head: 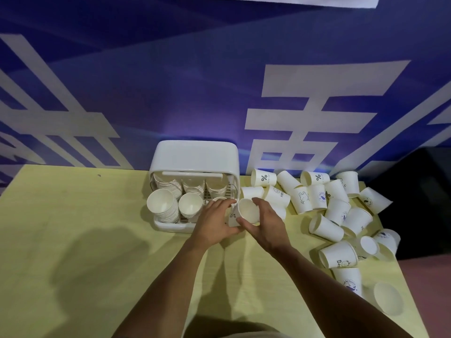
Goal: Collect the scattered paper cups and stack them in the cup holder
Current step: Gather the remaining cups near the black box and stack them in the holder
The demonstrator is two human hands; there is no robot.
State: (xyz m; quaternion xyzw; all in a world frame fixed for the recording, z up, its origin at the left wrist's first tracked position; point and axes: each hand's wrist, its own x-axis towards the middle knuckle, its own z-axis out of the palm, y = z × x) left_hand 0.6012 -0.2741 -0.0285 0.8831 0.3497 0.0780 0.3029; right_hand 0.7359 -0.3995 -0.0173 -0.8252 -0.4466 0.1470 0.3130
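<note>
Open tabletop is stretching across the near left; the cup holder is blocking the far middle, and toppled paper cups are crowding the right.

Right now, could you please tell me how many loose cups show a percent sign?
2. One percent-sign cup lies just right of the cup holder, by the wall; the second percent-sign cup lies farther right along the wall. Others may hide the same print.

rear cup: "%" | near cup: "HEL…" | blue banner: large white characters
</note>
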